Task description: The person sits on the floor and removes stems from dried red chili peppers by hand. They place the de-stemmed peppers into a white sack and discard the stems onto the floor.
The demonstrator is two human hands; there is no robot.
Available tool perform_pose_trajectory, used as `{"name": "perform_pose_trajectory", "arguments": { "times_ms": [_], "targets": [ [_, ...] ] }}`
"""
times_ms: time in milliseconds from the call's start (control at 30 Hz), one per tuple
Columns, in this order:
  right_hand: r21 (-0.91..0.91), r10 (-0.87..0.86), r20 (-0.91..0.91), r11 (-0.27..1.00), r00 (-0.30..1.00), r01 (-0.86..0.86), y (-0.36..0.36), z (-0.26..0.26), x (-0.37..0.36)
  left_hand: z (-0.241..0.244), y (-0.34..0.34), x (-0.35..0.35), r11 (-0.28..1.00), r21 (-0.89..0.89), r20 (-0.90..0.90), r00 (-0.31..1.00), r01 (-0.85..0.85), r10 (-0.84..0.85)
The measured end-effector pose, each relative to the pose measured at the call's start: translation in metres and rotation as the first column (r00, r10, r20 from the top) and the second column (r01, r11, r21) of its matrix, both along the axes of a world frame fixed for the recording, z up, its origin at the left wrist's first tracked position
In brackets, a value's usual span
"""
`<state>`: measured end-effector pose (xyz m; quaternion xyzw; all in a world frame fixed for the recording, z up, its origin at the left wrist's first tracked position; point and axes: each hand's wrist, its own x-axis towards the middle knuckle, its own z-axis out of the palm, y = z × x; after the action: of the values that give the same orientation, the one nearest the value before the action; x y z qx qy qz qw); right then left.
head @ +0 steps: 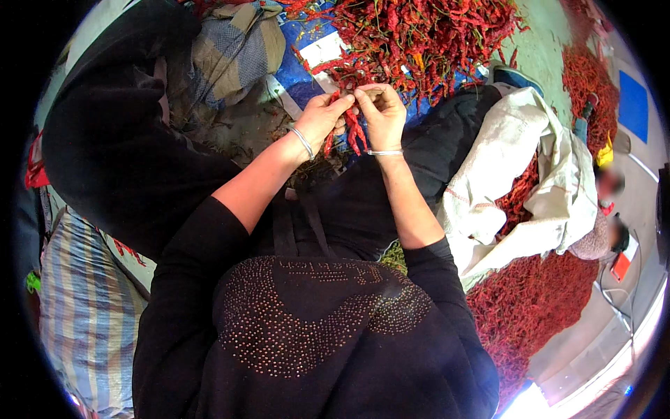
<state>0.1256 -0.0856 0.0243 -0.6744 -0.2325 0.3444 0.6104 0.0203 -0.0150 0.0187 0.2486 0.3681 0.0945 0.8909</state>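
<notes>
Several dried red chili peppers [354, 128] hang from my left hand [320, 121], whose fingers are closed around their upper ends. Thumb to fingertips, my right hand [384, 112] pinches at the top of the same chilies, right beside the left thumb. What exactly lies between the right fingertips is too small to tell. Each wrist wears a silver-coloured bangle. Just beyond the hands, a large heap of dried red chilies [419, 42] with stems lies on a blue and white sheet [301, 63].
A white woven sack [497, 141] holding red chilies stands at the right, above a wide chili pile [528, 309]. A checked cloth [238, 47] lies at upper left, a striped sack [89, 314] at lower left. Other people sit at the far right. Loose stems lie between my legs.
</notes>
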Motion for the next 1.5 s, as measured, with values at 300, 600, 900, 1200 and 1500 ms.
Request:
{"name": "perform_pose_trajectory", "arguments": {
  "times_ms": [300, 600, 900, 1200, 1500],
  "targets": [
    [-0.062, -0.172, -0.802, 0.977, 0.572, 0.206, -0.007, 0.0, 0.01, 0.006, 0.0, 0.0, 0.974, 0.217, -0.042, 0.997, 0.066, -0.058],
    [-0.229, 0.329, -0.175, 0.903, 0.928, -0.364, -0.064, 0.009, 0.023, 0.001, 0.004, -0.011, 0.603, 0.68, -0.193, 0.895, 0.418, -0.402],
    [0.073, 0.001, -0.51, 0.996, 0.86, 0.042, -0.044, 0.014, 0.004, -0.002, -0.007, -0.012, 0.659, 0.603, -0.142, 0.873, 0.449, -0.466],
    [-0.031, 0.012, -0.183, 0.999, 0.983, -0.018, -0.036, 0.026, -0.002, 0.017, -0.007, -0.012, 0.4, 0.819, -0.274, 0.893, 0.411, -0.356],
    [-0.22, 0.761, 0.224, 0.648, 0.609, -0.73, -0.067, -0.031, 0.022, 0.036, -0.025, -0.017, 0.558, 0.808, 0.105, 0.887, 0.187, -0.449]
  ]
}}
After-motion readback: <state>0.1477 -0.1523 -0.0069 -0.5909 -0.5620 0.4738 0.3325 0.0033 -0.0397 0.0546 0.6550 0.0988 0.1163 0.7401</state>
